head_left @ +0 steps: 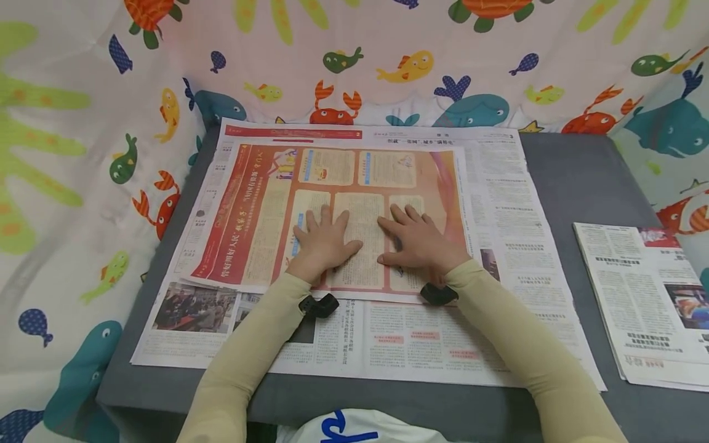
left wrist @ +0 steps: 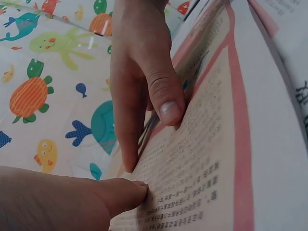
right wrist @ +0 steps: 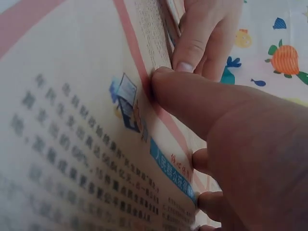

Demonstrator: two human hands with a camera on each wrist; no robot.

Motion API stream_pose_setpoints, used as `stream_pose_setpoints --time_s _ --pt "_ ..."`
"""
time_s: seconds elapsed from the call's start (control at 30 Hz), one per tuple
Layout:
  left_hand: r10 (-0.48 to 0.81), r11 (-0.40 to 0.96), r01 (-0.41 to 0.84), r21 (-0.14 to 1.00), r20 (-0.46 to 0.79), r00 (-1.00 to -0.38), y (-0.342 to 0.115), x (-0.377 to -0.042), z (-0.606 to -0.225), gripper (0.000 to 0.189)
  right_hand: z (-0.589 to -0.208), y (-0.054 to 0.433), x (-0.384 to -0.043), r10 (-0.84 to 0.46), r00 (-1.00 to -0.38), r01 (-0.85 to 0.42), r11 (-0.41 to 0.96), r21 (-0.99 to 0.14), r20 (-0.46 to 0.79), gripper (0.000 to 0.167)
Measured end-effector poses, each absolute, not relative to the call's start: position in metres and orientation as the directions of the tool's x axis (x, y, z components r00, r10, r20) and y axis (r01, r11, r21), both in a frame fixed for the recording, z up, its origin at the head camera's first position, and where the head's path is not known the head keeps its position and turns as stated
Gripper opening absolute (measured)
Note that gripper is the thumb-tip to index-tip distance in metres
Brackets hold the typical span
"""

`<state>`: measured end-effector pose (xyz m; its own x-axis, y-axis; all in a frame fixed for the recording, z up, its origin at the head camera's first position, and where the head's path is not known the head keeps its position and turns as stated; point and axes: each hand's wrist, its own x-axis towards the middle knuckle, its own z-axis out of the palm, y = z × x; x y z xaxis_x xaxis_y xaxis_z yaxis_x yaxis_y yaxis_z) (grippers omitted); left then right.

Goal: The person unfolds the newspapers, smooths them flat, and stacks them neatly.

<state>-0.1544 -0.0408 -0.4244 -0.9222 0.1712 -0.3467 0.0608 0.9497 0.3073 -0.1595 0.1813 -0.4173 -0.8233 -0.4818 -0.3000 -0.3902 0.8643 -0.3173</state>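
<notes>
A red-and-orange newspaper sheet lies flat on top of a larger spread newspaper. My left hand rests on the middle of the upper sheet with fingers spread. To its right my right hand presses on the same sheet, its fingers also spread. In the left wrist view the left thumb touches the printed page, and the other hand's thumb lies on it nearby. The right wrist view shows the right thumb against the page beside a small printed drawing.
Both papers lie on a grey table. A folded stack of newspapers sits at the table's right side. A curtain printed with sea animals hangs behind and along the left. Each wrist carries a black camera.
</notes>
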Motion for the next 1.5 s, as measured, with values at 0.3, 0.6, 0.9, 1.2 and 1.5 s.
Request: stream_pose_setpoints --time_s 0.3,0.6,0.9,1.2,1.5 --pt "0.200 0.940 0.083 0.330 -0.339 -0.919 -0.036 -0.162 -0.419 0.076 -0.412 0.182 -0.143 -0.475 -0.829 -0.414 0.876 -0.246 -0.296 0.090" --pt "0.291 0.934 0.193 0.302 -0.325 -0.900 -0.026 -0.169 -0.412 0.072 -0.405 0.176 -0.108 -0.576 -0.776 -0.546 0.818 -0.184 -0.257 0.084" --pt "0.460 0.861 0.312 0.403 -0.351 -0.816 -0.005 -0.170 -0.404 0.067 -0.401 0.166 -0.074 -0.645 -0.721 -0.590 0.763 -0.262 -0.254 0.090" --pt "0.525 0.829 0.375 0.415 -0.346 -0.777 0.010 -0.174 -0.407 0.064 -0.409 0.159 -0.064 -0.666 -0.723 -0.623 0.743 -0.244 -0.185 0.091" --pt "0.489 0.847 0.339 0.410 -0.348 -0.800 0.006 -0.184 -0.414 0.066 -0.414 0.161 -0.073 -0.649 -0.732 -0.595 0.758 -0.268 -0.208 0.092"
